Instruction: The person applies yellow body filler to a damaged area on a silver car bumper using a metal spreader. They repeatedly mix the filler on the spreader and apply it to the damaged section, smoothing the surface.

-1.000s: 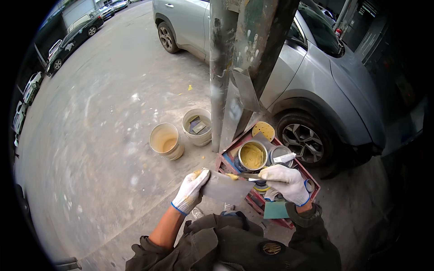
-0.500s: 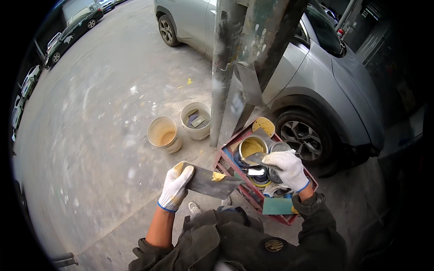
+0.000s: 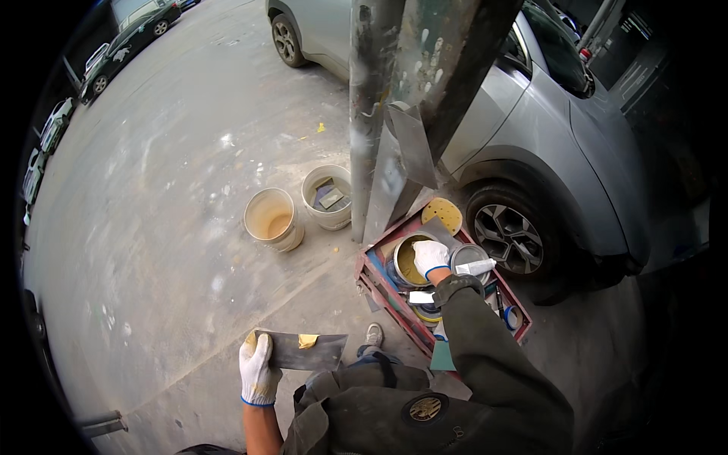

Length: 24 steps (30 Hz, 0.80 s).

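My gloved left hand (image 3: 258, 370) grips one end of a flat dark grey board (image 3: 324, 358), held low at the left. A dab of yellow putty (image 3: 307, 341) sits near its upper edge. To the right, my gloved right hand (image 3: 431, 258) reaches into an open can (image 3: 396, 252) of yellow putty (image 3: 408, 265), its fingers curled round a putty knife. The knife itself is hidden by the hand and the can. This can stands in a red toolbox (image 3: 367, 279), beside a grey round tin (image 3: 464, 258) with a white tube (image 3: 476, 267) across it.
A yellow sanding disc (image 3: 442, 215) and a green sheet (image 3: 442, 358) lie at the toolbox's ends. Two white buckets (image 3: 290, 241) stand left of a metal post (image 3: 373, 114); one holds several blocks. A silver car (image 3: 599, 163) is parked behind the toolbox.
My right hand has moved left, taking the putty knife down into the putty can. My left hand has shifted left and lower with the board.
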Each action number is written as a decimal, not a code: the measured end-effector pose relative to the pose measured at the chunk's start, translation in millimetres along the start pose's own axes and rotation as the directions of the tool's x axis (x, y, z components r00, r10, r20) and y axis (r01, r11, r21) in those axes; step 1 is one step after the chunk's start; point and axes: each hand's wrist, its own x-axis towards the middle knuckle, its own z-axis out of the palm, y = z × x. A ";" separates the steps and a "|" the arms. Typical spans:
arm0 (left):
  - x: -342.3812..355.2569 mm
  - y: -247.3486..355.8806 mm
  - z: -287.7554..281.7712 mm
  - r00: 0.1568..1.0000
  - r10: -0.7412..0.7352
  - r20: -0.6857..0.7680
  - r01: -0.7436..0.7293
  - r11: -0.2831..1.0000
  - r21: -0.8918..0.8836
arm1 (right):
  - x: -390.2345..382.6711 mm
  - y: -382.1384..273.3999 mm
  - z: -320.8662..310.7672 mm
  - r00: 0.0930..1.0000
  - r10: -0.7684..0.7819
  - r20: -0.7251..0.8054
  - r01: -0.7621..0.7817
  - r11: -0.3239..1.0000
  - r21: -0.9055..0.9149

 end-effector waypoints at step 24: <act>24.3 1.5 7.8 0.990 -0.024 0.139 0.039 0.994 -0.102 | -80.2 52.2 -142.8 0.978 0.115 0.175 -0.209 0.579 0.788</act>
